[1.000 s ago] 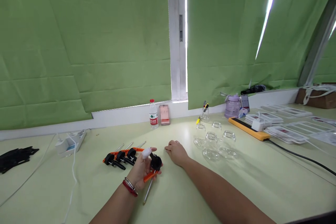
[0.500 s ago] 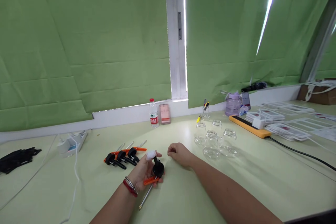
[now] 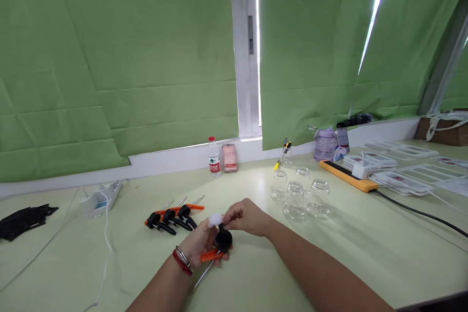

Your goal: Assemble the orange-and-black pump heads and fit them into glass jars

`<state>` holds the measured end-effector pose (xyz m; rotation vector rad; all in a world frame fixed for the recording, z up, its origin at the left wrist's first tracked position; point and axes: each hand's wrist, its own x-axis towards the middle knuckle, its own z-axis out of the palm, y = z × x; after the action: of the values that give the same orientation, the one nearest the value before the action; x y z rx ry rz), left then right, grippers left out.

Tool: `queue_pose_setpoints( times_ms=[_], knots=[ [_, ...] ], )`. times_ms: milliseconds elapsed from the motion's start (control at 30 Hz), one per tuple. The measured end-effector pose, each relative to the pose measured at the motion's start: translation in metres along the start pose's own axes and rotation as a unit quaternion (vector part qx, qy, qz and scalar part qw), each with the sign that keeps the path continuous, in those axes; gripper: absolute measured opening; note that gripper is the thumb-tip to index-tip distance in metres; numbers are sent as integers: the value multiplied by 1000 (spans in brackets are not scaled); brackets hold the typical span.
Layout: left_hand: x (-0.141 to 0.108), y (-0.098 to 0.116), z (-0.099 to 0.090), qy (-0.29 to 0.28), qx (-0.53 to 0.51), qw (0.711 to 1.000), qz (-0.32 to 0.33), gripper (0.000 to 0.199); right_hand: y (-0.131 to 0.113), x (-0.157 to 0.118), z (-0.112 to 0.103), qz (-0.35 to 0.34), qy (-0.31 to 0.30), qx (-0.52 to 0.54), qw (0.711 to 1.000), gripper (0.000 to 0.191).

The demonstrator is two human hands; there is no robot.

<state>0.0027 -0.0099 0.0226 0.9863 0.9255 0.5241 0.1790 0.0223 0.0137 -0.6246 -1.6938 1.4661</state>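
Observation:
My left hand (image 3: 204, 241) is wrapped around a black pump head (image 3: 224, 241), which has an orange lever (image 3: 212, 255) and a thin metal tube (image 3: 203, 277) slanting down toward the table. A whitish wrap (image 3: 215, 220) covers a fingertip of that hand. Against the upper black stem, my right hand (image 3: 245, 217) is closed in a pinch; whatever its fingertips hold is too small or hidden to name. Several similar black pump heads (image 3: 170, 217) with orange levers and metal tubes lie on the table to the left of my hands.
Several clear glass jars (image 3: 294, 201) stand right of my hands, near a yellow-and-black tool (image 3: 288, 145). A water bottle (image 3: 214, 158) is at the wall. Power strips (image 3: 100, 200) and cords lie left, an orange-and-black bar (image 3: 347, 175) right. Black strips (image 3: 27, 221) lie far left.
My right hand has moved left and up against the pump head's stem, its fingers pinched there. My left hand has shifted slightly right with the pump head.

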Motion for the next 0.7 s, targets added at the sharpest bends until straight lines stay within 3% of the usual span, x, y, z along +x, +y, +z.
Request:
queue_pose_setpoints(
  times_ms=[467,700],
  knots=[
    [-6,4,8,-14,23,999,20,40,-11,1,2,9,-46,-43,998,18],
    [-5,4,9,-18,22,999,23,39,-7,2,3,28,-43,2,999,22]
  ],
)
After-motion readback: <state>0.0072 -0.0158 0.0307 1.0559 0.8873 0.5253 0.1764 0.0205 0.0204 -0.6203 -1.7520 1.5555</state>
